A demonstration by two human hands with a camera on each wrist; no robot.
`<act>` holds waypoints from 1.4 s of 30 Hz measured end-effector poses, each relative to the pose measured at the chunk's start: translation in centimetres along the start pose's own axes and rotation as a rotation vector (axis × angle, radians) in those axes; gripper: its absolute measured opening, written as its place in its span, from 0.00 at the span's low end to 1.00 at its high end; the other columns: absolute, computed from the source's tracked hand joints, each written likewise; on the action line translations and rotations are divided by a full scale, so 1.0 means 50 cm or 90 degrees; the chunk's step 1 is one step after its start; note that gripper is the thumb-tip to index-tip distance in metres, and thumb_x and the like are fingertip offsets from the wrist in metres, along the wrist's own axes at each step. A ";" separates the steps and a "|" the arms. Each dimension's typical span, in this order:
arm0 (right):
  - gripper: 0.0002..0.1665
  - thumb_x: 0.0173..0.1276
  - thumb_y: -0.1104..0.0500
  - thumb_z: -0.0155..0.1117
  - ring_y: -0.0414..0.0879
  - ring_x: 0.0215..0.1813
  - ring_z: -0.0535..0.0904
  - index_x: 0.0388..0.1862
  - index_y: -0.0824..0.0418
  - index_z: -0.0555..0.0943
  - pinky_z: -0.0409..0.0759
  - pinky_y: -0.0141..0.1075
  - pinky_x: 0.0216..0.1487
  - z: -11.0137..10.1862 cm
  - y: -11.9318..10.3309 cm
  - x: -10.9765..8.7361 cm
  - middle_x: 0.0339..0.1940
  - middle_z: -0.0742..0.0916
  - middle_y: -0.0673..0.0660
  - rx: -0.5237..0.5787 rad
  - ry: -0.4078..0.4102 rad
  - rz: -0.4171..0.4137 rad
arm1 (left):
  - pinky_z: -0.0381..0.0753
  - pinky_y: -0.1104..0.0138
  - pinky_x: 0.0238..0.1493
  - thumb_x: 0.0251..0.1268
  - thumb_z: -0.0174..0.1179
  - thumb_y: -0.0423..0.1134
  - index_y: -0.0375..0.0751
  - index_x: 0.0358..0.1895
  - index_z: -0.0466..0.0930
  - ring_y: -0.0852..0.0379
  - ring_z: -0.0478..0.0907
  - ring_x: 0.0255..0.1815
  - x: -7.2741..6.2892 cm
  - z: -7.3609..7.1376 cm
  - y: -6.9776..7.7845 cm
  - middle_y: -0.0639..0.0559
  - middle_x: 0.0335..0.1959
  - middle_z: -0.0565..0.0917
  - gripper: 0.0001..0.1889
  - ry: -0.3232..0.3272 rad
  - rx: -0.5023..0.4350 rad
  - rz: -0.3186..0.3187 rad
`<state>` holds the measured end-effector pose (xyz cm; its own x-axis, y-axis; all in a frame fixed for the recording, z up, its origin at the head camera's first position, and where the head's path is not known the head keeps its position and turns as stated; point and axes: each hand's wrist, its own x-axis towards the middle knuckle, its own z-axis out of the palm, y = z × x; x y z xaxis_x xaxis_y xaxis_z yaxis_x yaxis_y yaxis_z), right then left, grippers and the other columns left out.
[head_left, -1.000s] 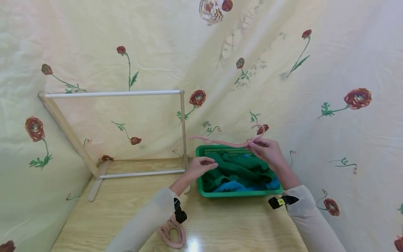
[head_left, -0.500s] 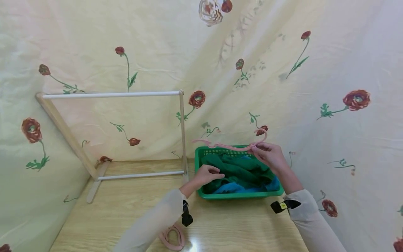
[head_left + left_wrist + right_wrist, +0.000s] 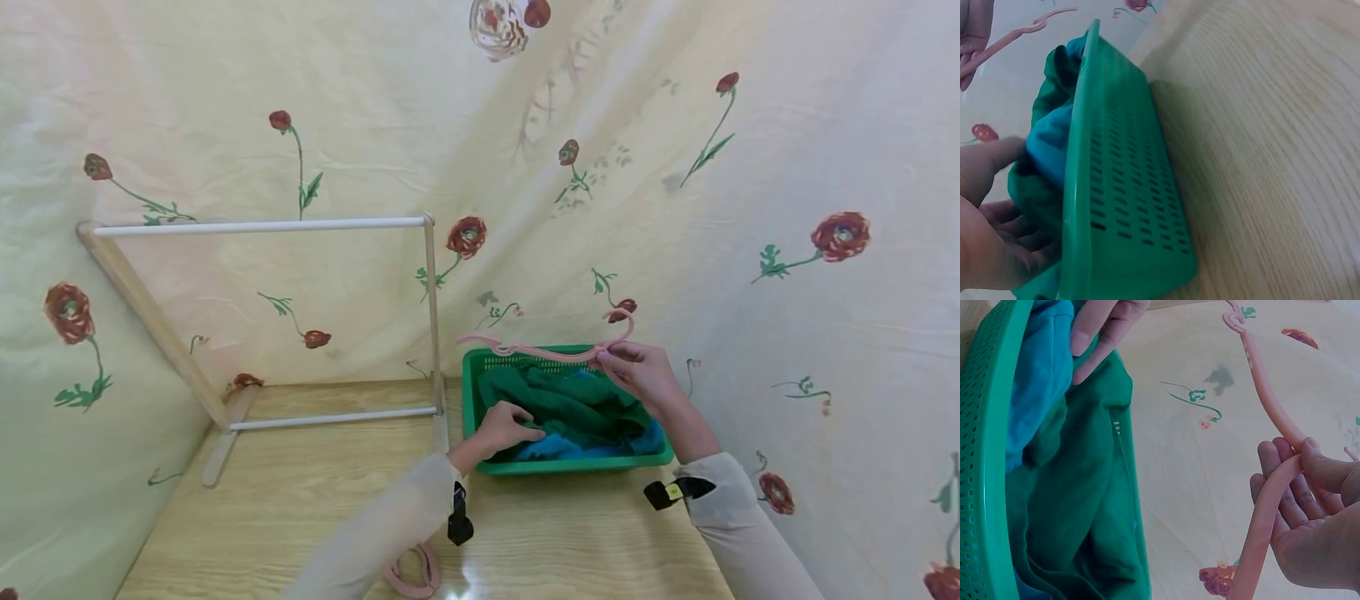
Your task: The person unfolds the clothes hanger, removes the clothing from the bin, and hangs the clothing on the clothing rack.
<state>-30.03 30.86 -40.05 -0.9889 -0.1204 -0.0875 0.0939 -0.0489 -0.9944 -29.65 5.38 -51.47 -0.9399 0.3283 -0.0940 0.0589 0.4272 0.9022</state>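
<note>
Left hand point(image 3: 504, 429) has moved further over one green basket point(image 3: 573, 467), thumb and fingers parted, thumb touching blue cloth point(image 3: 1049, 147), while right hand point(image 3: 643, 372) pinches one pink hanger point(image 3: 551, 354) at left hand's one o'clock.

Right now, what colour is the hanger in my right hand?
The clothes hanger in your right hand is pink, clearest in the right wrist view.

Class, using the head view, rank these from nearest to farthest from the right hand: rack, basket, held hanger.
1. Hanger: pinched in the right hand, extending leftward.
2. Basket: below the hand, mostly to its left.
3. Rack: farthest, left of the basket.
</note>
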 end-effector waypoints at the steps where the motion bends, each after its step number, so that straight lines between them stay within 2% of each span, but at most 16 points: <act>1: 0.23 0.72 0.56 0.67 0.38 0.47 0.89 0.60 0.69 0.81 0.86 0.28 0.48 0.000 0.000 0.000 0.42 0.92 0.47 -0.003 0.001 0.001 | 0.83 0.64 0.42 0.61 0.74 0.41 0.35 0.49 0.88 0.57 0.80 0.41 0.000 0.003 -0.002 0.46 0.47 0.87 0.16 0.006 0.004 0.005; 6: 0.19 0.71 0.55 0.68 0.38 0.46 0.89 0.56 0.65 0.84 0.86 0.28 0.48 0.003 0.002 -0.002 0.41 0.92 0.47 -0.015 0.007 -0.002 | 0.83 0.66 0.39 0.66 0.69 0.37 0.37 0.42 0.91 0.57 0.82 0.39 -0.001 0.007 -0.006 0.47 0.43 0.89 0.07 0.040 0.013 0.033; 10: 0.20 0.71 0.56 0.68 0.38 0.46 0.89 0.56 0.66 0.84 0.86 0.28 0.48 0.004 0.001 -0.004 0.42 0.92 0.48 -0.006 0.006 -0.006 | 0.83 0.67 0.39 0.68 0.68 0.36 0.39 0.41 0.91 0.56 0.83 0.40 -0.002 0.001 -0.003 0.48 0.43 0.89 0.06 0.071 0.005 0.050; 14: 0.19 0.72 0.57 0.67 0.39 0.46 0.90 0.56 0.67 0.84 0.86 0.28 0.48 0.004 0.000 -0.007 0.42 0.92 0.48 0.000 0.004 -0.012 | 0.81 0.68 0.38 0.69 0.67 0.35 0.40 0.42 0.91 0.56 0.83 0.41 -0.010 -0.015 0.007 0.47 0.45 0.89 0.06 0.082 -0.026 0.077; 20: 0.17 0.73 0.58 0.65 0.39 0.45 0.90 0.56 0.66 0.83 0.86 0.28 0.49 -0.001 -0.004 -0.015 0.43 0.92 0.47 0.003 0.005 -0.020 | 0.77 0.72 0.36 0.70 0.65 0.34 0.39 0.44 0.91 0.60 0.82 0.37 -0.029 -0.055 0.040 0.44 0.43 0.90 0.07 0.092 -0.071 0.145; 24: 0.18 0.73 0.58 0.65 0.39 0.46 0.90 0.57 0.68 0.82 0.86 0.29 0.49 -0.002 -0.010 -0.019 0.42 0.92 0.47 0.001 0.008 -0.023 | 0.79 0.74 0.40 0.70 0.64 0.34 0.36 0.45 0.90 0.64 0.83 0.39 -0.040 -0.089 0.074 0.41 0.44 0.90 0.08 0.113 -0.117 0.176; 28: 0.18 0.73 0.59 0.65 0.39 0.45 0.90 0.56 0.68 0.83 0.86 0.28 0.49 -0.002 -0.016 -0.020 0.42 0.92 0.48 0.008 0.007 -0.033 | 0.78 0.74 0.40 0.71 0.64 0.33 0.31 0.49 0.87 0.66 0.80 0.38 -0.055 -0.134 0.120 0.37 0.46 0.89 0.10 0.125 -0.178 0.182; 31: 0.16 0.73 0.58 0.65 0.39 0.45 0.90 0.55 0.66 0.84 0.86 0.28 0.48 -0.003 -0.019 -0.021 0.41 0.92 0.48 0.011 0.012 -0.040 | 0.77 0.74 0.43 0.72 0.63 0.34 0.30 0.51 0.86 0.61 0.81 0.44 -0.070 -0.170 0.155 0.37 0.51 0.87 0.12 0.133 -0.187 0.190; 34: 0.15 0.72 0.58 0.67 0.39 0.44 0.90 0.53 0.63 0.86 0.86 0.28 0.48 -0.005 -0.022 -0.022 0.41 0.92 0.47 0.009 0.024 -0.042 | 0.79 0.72 0.51 0.73 0.62 0.35 0.31 0.53 0.86 0.54 0.83 0.54 -0.085 -0.205 0.181 0.39 0.55 0.86 0.12 0.134 -0.181 0.226; 36: 0.15 0.71 0.57 0.67 0.39 0.44 0.90 0.53 0.62 0.86 0.86 0.28 0.49 -0.007 -0.024 -0.022 0.41 0.92 0.46 0.006 0.029 -0.039 | 0.80 0.71 0.53 0.73 0.62 0.36 0.32 0.53 0.86 0.52 0.83 0.56 -0.095 -0.229 0.193 0.39 0.55 0.87 0.13 0.140 -0.174 0.244; 37: 0.13 0.71 0.58 0.68 0.39 0.44 0.90 0.52 0.61 0.87 0.86 0.29 0.49 -0.007 -0.024 -0.021 0.41 0.92 0.46 0.005 0.030 -0.038 | 0.80 0.71 0.53 0.73 0.62 0.36 0.33 0.53 0.86 0.52 0.83 0.56 -0.099 -0.240 0.197 0.40 0.54 0.87 0.12 0.143 -0.174 0.249; 39: 0.12 0.71 0.57 0.67 0.39 0.44 0.90 0.50 0.58 0.87 0.85 0.30 0.51 -0.008 -0.024 -0.021 0.40 0.92 0.46 0.001 0.031 -0.033 | 0.80 0.71 0.48 0.72 0.64 0.37 0.35 0.51 0.87 0.56 0.84 0.49 -0.111 -0.261 0.201 0.41 0.50 0.89 0.12 0.165 -0.161 0.242; 42: 0.09 0.72 0.58 0.67 0.39 0.44 0.90 0.48 0.55 0.88 0.85 0.30 0.52 -0.007 -0.022 -0.022 0.40 0.92 0.47 0.005 0.030 -0.023 | 0.79 0.72 0.45 0.73 0.63 0.37 0.35 0.51 0.87 0.60 0.81 0.43 -0.125 -0.290 0.194 0.41 0.48 0.88 0.12 0.182 -0.167 0.230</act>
<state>-29.11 31.42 -38.87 -0.9959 -0.0719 -0.0545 0.0588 -0.0601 -0.9965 -28.10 -4.73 -36.01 -0.9315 0.1578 0.3279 0.3444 0.0914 0.9344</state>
